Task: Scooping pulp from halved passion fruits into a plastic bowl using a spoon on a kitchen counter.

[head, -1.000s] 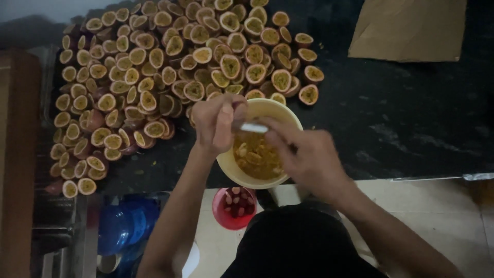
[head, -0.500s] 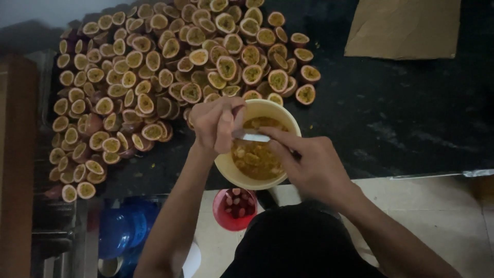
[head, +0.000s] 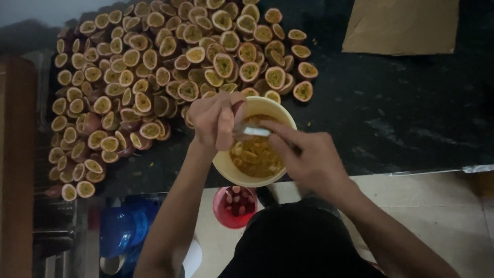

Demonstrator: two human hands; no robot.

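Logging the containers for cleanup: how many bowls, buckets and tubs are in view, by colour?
Yellow bowl: 1
Red bucket: 1
Blue tub: 1
Total: 3

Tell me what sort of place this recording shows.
Probably a kitchen or small fruit-prep area. A dark counter holds a big heap of halved passion fruits, and the left hand and right hand work with a spoon above a yellow bowl of pulp.

A dim black counter (head: 411, 118) fills the upper view, brown cardboard (head: 401, 25) at its far right corner, pale tiled floor (head: 442, 206) below its near edge, a wooden panel (head: 15, 164) at left.
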